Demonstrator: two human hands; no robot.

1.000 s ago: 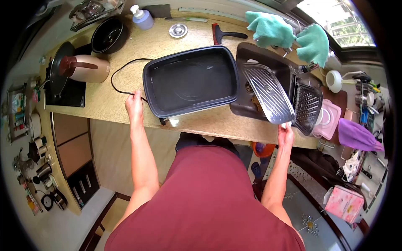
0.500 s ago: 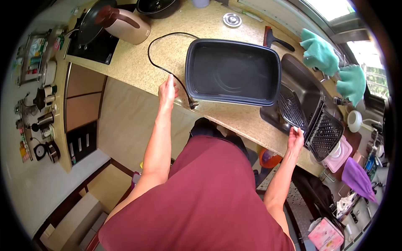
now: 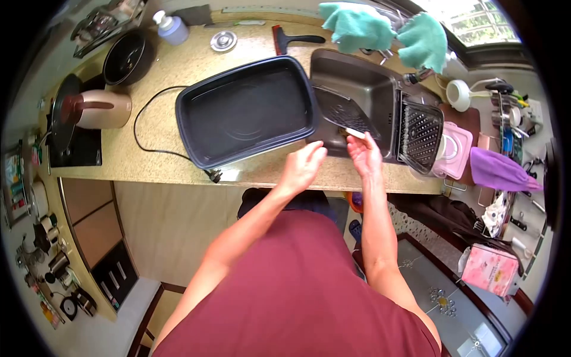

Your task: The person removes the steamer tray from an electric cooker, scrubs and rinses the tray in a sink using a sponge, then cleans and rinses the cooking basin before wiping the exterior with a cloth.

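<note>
My right hand (image 3: pixel 366 156) is at the sink's front edge, its fingers closed on a small white strip-like piece (image 3: pixel 355 133) whose kind I cannot make out. Just beyond it, a dark perforated plate (image 3: pixel 345 110) lies tilted in the sink (image 3: pixel 372 74). My left hand (image 3: pixel 302 168), slightly blurred, is over the counter's front edge with loosely bent fingers and nothing visible in them. Beside it on the left, a large dark rectangular pan (image 3: pixel 244 113) rests on the counter, touching neither hand. A black cord with a plug (image 3: pixel 213 175) runs along the pan's left side.
A black slotted rack (image 3: pixel 421 134) is at the sink's right side, beside a pink container (image 3: pixel 457 149). Teal gloves (image 3: pixel 360 27) hang over the faucet area. A squeegee (image 3: pixel 297 39), a metal lid (image 3: pixel 223 41), a jug (image 3: pixel 104 109) and a black bowl (image 3: pixel 128 58) stand around the pan.
My view has turned toward the sink. My left hand has left the cord's side and moved right, across the pan's front, close to my right hand. The right hand still holds the white piece.
</note>
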